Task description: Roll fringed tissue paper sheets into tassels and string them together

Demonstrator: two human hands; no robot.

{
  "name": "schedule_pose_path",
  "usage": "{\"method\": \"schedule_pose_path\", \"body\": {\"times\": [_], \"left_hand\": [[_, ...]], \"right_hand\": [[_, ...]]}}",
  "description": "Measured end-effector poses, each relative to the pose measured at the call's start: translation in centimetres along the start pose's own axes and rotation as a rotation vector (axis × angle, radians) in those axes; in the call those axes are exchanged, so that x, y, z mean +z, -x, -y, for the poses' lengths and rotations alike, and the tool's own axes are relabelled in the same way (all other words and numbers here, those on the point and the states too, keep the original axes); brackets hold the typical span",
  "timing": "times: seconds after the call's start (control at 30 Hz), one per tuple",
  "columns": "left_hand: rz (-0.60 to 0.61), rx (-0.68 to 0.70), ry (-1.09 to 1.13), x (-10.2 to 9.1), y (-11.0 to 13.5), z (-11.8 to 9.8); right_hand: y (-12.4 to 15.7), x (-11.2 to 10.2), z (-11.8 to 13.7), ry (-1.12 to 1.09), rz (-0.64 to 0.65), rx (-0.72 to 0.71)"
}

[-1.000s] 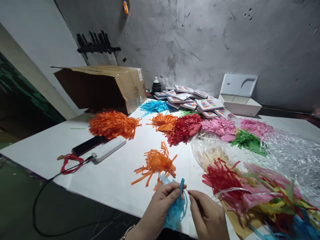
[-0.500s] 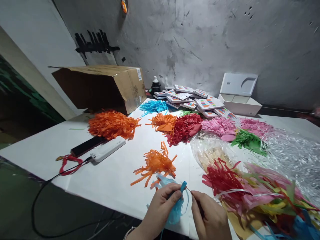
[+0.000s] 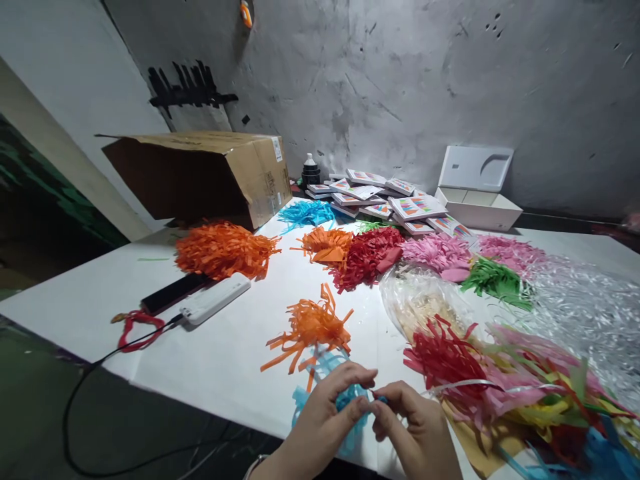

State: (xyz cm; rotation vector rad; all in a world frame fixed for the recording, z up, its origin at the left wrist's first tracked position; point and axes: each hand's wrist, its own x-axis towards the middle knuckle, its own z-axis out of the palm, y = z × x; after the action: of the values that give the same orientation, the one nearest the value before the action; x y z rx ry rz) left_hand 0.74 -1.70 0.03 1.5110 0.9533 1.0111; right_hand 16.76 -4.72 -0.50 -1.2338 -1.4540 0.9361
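Note:
A light blue tissue-paper tassel (image 3: 355,437) hangs by its fringed strips under and behind my left hand (image 3: 325,417), whose fingers are closed on it. Just to the right, my right hand (image 3: 417,427) pinches at the tassel's twisted blue top, thumb and fingertips almost touching the left thumb. The thin tie between the hands is mostly hidden by the fingers. Beyond my hands lies a loose orange tassel (image 3: 315,323), its nearest strips meeting the blue ones.
Right of my hands sit mixed red, pink and yellow strips (image 3: 500,387) and silver tinsel (image 3: 590,320). A phone (image 3: 173,293) and white power bank (image 3: 217,300) lie left. Behind are a cardboard box (image 3: 260,177), fringed bundles, small boxed packs (image 3: 415,207) and an open white box (image 3: 477,207).
The blue loop that stuck up above my left thumb is now lower, between both hands' fingertips. My right hand has come in against the left, and its fingers have curled.

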Motion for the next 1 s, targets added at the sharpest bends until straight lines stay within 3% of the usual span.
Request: {"method": "schedule_pose_path", "body": {"times": [0.1, 0.17, 0.27, 0.33, 0.4, 0.5, 0.63, 0.7, 0.87, 1.0], "left_hand": [[-0.068, 0.045, 0.013, -0.3, -0.5, -0.1], [-0.241, 0.064, 0.004, -1.1, -1.1, -0.4], [-0.554, 0.050, 0.054, -2.9, -2.1, -0.6], [-0.617, 0.066, 0.060, -3.4, -2.5, -0.7], [-0.500, 0.124, 0.003, -3.0, -2.5, -0.7], [-0.196, 0.223, -0.081, -1.2, -2.2, -0.7], [0.046, 0.215, -0.152, -0.9, -2.7, -0.3], [0.080, 0.202, -0.267, -2.1, -3.7, 0.6], [0.018, 0.200, -0.812, -4.9, -6.7, 4.0], [-0.027, 0.188, -0.851, -5.1, -7.2, 4.3]], "right_hand": [[-0.1, -0.4, -0.4, 0.128, 0.041, -0.089], [-0.4, -2.1, -1.2, 0.316, 0.037, -0.182], [-0.9, -6.0, -2.6, 0.770, -0.146, -0.299], [-1.1, -7.8, -2.8, 1.015, -0.330, -0.352], [-1.3, -7.8, -2.1, 1.041, -0.321, -0.434], [-1.5, -5.0, -0.5, 0.744, -0.066, -0.564], [-1.5, -2.0, -0.3, 0.433, 0.025, -0.410], [-1.4, -2.0, -1.0, 0.401, -0.025, -0.315], [-1.0, -2.4, -2.1, 0.256, -0.142, -0.126], [-0.8, -1.7, -2.2, 0.180, -0.164, -0.088]]}}
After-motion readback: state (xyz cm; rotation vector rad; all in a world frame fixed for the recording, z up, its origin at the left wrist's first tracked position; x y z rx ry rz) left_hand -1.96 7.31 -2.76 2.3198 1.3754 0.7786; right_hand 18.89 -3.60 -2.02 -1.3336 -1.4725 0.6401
